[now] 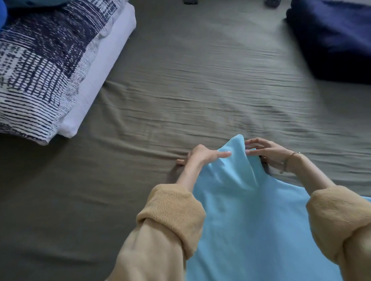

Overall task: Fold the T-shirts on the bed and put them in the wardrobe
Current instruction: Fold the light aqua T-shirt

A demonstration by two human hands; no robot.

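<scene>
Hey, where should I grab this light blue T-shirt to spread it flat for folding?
Probably its far edge, from above, hands apart. The light blue T-shirt peaks between left hand and right hand, so pinching wider along that edge should pull it smooth over the bed sheet.

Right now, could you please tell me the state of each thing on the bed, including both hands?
Light blue T-shirt: unfolded, top part lifted and bunched between the hands.
Left hand: grips the T-shirt's left side.
Right hand: fingers curled on the T-shirt's right side.
Olive bedsheet: spread out, wrinkled.
Patterned pillow: lying on a white pillow.
Navy blanket: bundled at the far right.
</scene>
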